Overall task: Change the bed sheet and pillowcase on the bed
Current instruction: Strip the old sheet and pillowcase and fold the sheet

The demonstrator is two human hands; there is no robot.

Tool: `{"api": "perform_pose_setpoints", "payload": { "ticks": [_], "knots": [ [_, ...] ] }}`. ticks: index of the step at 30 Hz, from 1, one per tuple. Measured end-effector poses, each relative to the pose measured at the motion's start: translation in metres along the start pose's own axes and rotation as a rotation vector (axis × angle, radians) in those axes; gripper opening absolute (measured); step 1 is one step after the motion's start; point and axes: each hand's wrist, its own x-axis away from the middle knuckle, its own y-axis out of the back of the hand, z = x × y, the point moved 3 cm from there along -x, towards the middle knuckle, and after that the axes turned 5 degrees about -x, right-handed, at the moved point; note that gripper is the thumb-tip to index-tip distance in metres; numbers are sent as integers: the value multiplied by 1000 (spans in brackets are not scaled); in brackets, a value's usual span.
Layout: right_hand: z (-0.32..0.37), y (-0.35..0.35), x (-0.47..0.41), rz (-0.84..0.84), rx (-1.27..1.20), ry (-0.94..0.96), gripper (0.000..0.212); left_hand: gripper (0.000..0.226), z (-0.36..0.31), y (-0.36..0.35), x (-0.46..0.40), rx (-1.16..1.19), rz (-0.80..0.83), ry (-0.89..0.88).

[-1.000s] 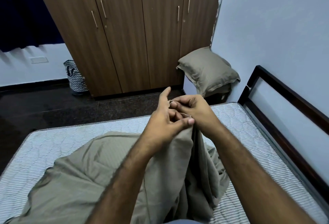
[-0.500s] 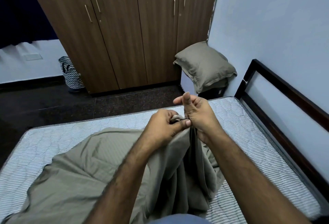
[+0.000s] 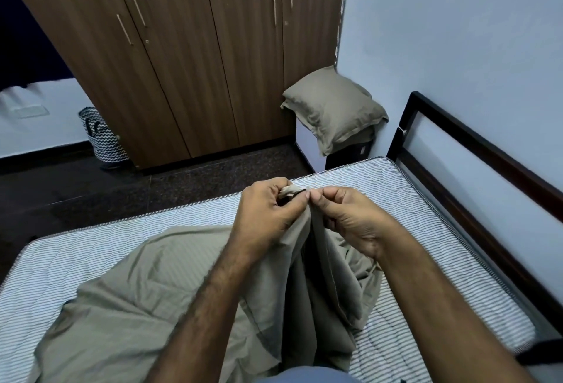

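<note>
A wooden wardrobe [image 3: 195,56] with four closed doors is being shown filling the far side of the room, next to a pale blue wall [image 3: 457,41]. The near part of the view is being taken up by a striped mattress [image 3: 405,199], which is lying bare inside a dark bed frame [image 3: 475,175] along the wall. A large olive-grey bed sheet [image 3: 146,300] is being spread loosely over the near left part of the mattress, with its folds being drawn upward into a bunched peak at the middle of the view. A pillow [image 3: 333,108] in a matching olive-grey case is being propped in the corner beyond the bed, between the wardrobe and the wall. A zigzag-patterned basket [image 3: 103,139] is being kept on the dark floor beside the wardrobe's left end. The left hand [image 3: 268,215] is being curled around the gathered top edge of the sheet, and the right hand [image 3: 347,218] is being held just beside it, its thumb and forefinger pinching the same edge. The two hands are being held close together above the mattress, fingertips almost touching
</note>
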Motion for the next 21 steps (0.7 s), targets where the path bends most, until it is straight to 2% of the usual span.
{"api": "perform_pose_setpoints", "payload": {
  "ticks": [3,5,7,10,13,15,16,19,21],
  "knots": [
    [14,4,1,-104,258,224,16,30,-3,-5,-2,21,31,-3],
    [27,6,4,-245,633,450,18,33,-7,-9,-3,33,30,6],
    [35,-3,8,-347,931,592,18,37,-6,-12,-5,95,36,46],
    [37,-13,7,-308,928,541,16,36,-4,-16,-9,355,73,134],
    [34,-5,-5,-311,974,287,19,25,3,-19,-8,668,3,371],
    [34,7,-16,-381,1060,148,21,12,7,-18,-8,809,-45,528],
    [39,11,-20,-454,1078,139,22,11,9,-16,-10,847,-77,580],
    [63,19,-26,-792,979,355,22,28,12,-9,-13,826,-155,638],
    [78,6,-20,-891,826,626,18,34,11,-5,-14,738,-117,593]
  ]
}}
